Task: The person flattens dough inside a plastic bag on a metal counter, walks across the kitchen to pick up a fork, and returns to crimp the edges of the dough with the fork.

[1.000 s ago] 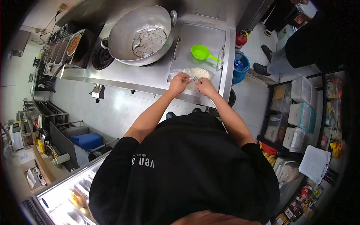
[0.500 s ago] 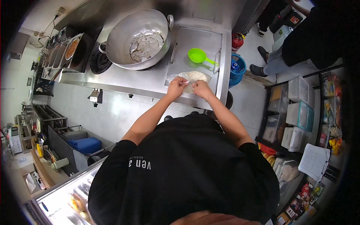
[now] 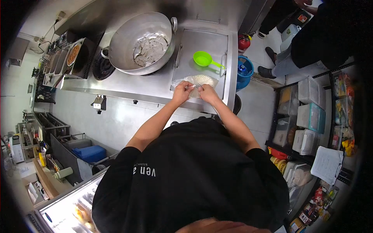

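A clear plastic bag (image 3: 205, 80) with pale, off-white contents lies near the front edge of the steel counter. My left hand (image 3: 182, 92) pinches the bag's gathered end at its left side. In my right hand (image 3: 207, 93) is a fork (image 3: 198, 84), its tines pointing up and left against the bag's end. Both hands are close together over the bag, fingers closed. Just beyond them sits a bright green plastic ladle-like scoop (image 3: 203, 59), its handle pointing right.
A large metal wok (image 3: 116, 50) with whitish residue stands on the stove, left of the bag. Food trays (image 3: 74, 54) line the far left. A blue gas cylinder (image 3: 244, 73) and red fire extinguisher (image 3: 244, 42) stand right of the counter. Another person (image 3: 311, 46) is at upper right.
The view has shifted slightly. Both hands stay at the bag's end with the fork, with only small finger movement.
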The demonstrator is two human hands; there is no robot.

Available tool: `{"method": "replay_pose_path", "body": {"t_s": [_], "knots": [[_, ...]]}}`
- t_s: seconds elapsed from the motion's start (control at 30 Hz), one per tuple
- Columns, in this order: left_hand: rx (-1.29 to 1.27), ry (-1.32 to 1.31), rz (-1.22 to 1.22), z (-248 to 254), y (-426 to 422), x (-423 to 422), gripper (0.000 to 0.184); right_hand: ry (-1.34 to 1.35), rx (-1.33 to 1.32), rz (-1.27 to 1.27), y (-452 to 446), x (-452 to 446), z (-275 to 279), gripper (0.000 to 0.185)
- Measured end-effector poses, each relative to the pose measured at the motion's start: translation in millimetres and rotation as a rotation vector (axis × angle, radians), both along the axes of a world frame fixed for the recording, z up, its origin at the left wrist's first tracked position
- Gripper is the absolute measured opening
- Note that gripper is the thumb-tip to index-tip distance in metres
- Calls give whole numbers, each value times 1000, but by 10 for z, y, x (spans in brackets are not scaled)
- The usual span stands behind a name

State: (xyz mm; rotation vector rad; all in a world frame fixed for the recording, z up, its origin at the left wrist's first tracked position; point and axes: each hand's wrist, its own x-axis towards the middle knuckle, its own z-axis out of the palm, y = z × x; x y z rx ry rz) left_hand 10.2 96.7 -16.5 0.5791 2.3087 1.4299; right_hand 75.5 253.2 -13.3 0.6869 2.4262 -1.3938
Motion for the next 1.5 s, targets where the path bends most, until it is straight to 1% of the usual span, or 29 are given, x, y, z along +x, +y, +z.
{"method": "replay_pose_path", "body": {"t_s": [0.1,0.13,0.17,0.2,0.23,0.3,0.33,0.4,0.47,0.5,0.53,0.57,0.63,0.67,0.73,0.77,0.8,0.87,0.97,1.07,1.13,1.2,1.23,1.37,1.5], "knots": [[-11,-16,7,78,11,39,16,12,-56,-47,-26,13,-24,34],[-19,-23,14,64,12,35,15,14,-55,-46,-38,1,-109,34],[-16,-20,13,53,13,23,15,72,1,-41,-56,-15,-193,33],[-34,100,-15,19,7,13,16,129,57,-38,-70,-21,-242,32],[-51,220,-45,-16,8,-1,16,131,61,-41,-70,-22,-290,32],[-46,229,-43,-33,17,6,16,108,10,-49,-62,-25,-288,41],[-45,236,-39,-20,15,15,16,113,19,-53,-58,-28,-245,41],[-32,243,-31,-28,5,18,16,179,12,-57,-63,-12,-143,54],[-46,263,-35,-60,22,13,17,222,91,-6,-38,-15,-139,64],[-63,286,-47,-76,15,2,18,229,133,-9,-37,-30,-138,64],[6,316,-46,-83,5,4,20,237,173,-11,-48,-48,-132,65],[-22,339,-41,-20,6,19,19,244,185,-10,-49,-56,-118,64],[14,528,86,185,46,134,18,260,207,-20,-52,-51,-103,63],[27,538,77,302,55,186,18,267,199,-20,-59,-43,-107,62],[-40,424,118,462,43,287,17,274,193,-22,-15,-41,-64,60],[-34,415,26,283,13,242,17,274,184,-12,-7,-34,-53,59],[-37,415,27,174,24,245,17,274,171,0,-17,-24,-27,58],[-59,295,86,46,27,245,16,281,164,7,-16,-17,-24,58],[-61,265,130,80,98,247,15,296,152,-1,17,4,-18,57],[-34,320,138,159,129,249,14,326,155,15,18,7,-23,57],[-72,321,176,132,114,247,14,350,161,50,3,-12,-55,57],[-54,309,164,132,134,233,14,359,203,42,14,-24,-66,58],[-36,295,163,133,136,237,14,315,188,41,19,-20,-52,56],[-40,304,182,138,157,250,13,295,165,59,38,-38,-30,54],[-92,373,114,128,170,209,12,308,181,117,100,-43,-61,54]]}}
